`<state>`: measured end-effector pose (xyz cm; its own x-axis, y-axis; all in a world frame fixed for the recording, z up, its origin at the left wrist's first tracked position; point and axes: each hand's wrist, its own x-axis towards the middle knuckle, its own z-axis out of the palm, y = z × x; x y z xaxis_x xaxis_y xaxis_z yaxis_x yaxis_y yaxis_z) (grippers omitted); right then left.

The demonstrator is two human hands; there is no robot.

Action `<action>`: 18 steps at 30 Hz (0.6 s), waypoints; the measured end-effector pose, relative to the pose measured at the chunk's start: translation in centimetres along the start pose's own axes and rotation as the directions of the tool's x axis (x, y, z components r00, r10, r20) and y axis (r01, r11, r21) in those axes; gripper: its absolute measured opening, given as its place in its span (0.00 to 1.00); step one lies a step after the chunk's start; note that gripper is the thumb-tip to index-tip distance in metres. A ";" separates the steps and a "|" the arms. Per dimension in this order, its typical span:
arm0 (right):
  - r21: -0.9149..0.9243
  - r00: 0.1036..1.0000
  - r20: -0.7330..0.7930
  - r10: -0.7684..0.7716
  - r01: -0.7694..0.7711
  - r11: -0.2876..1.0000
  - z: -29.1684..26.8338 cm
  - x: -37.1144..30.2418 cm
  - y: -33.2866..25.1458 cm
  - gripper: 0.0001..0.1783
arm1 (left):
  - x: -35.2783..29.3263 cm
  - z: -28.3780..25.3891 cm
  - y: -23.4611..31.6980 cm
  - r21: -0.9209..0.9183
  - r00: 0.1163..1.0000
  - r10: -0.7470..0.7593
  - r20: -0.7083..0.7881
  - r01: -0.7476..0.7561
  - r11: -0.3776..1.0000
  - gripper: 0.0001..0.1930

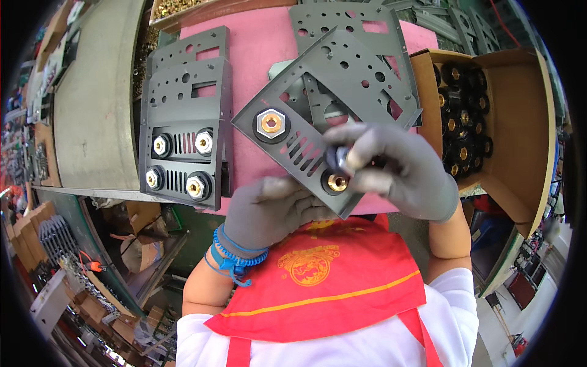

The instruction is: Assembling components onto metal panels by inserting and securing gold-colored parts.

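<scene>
Grey metal panel [348,82], head view: we have it askew over other panels, approx. mid bench [122,194], near corner at the front edge. Our L hand [275,205], grey-gloved, grasps the panel's near L edge, fingers partly hidden. Our R hand [400,165], same type of glove, pinches a small silver-&-dark part [342,158] betw. thumb & fingers, just above the panel; blurry, so we can't tell its exact shape. Beside it, nr the panel's near corner, we see a brass fitting [337,182] w/ black collar. At the panel's L corner: silver hex nut [262,124] around a 2nd brass centre; vent slots betw. the two.

Nearer the bench's L edge, on pink mat [251,73], we've a panel stack [183,116] w/ 4 nutted fittings, 2 rows. More panels [306,18] lie toward the far edge, plus a bin of brass bits [174,7]. By the R edge: open cardboard box [513,122], black fittings w/ brass centres [465,116] inside. We wear a red apron [348,269], blue coiled cord [238,260] on L wrist.
</scene>
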<state>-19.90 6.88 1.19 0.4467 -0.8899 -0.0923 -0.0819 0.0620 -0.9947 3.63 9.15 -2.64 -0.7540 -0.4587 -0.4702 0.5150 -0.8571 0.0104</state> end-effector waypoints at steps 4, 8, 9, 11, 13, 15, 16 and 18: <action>-0.425 0.968 0.199 -0.155 0.228 0.876 -0.7 0.5 -0.9 0.13 | -0.1 0.6 0.1 0.195 0.988 0.069 0.136 -0.095 0.976 0.30; -0.648 0.956 0.264 -0.130 0.276 0.710 -0.8 0.4 -2.7 0.20 | -0.1 1.5 -0.8 0.363 0.980 0.200 0.006 -0.188 0.912 0.29; -0.695 0.957 0.251 -0.144 0.282 0.661 -0.7 0.4 -3.2 0.19 | 0.1 0.8 -1.0 0.351 0.975 0.220 0.021 -0.213 0.912 0.28; -0.709 0.929 0.312 -0.200 0.368 0.602 -0.6 0.7 -2.9 0.18 | 1.0 -0.1 -1.2 0.330 0.974 0.221 0.041 -0.222 0.917 0.26; -0.727 0.880 0.384 -0.280 0.475 0.496 -0.4 0.7 -2.0 0.18 | 0.9 -0.2 -1.6 0.323 0.976 0.203 0.073 -0.216 0.921 0.24; -0.785 0.898 0.319 -0.304 0.430 0.445 0.5 0.3 -1.4 0.18 | 0.6 0.1 -1.2 0.345 0.979 0.170 0.113 -0.199 0.917 0.24; -0.813 0.902 0.273 -0.336 0.403 0.421 1.2 0.3 -1.7 0.18 | 0.4 0.2 -1.2 0.348 0.973 0.184 0.136 -0.221 0.911 0.24; -0.823 0.903 0.279 -0.325 0.400 0.404 1.5 0.5 -2.5 0.18 | 0.3 0.0 -1.3 0.322 0.976 0.188 0.108 -0.213 0.922 0.23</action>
<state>-18.12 6.94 3.57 0.6790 -0.6979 0.2278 -0.5875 -0.7027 -0.4014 2.69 10.09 -2.77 -0.6834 -0.6341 -0.3618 0.5043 -0.7683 0.3941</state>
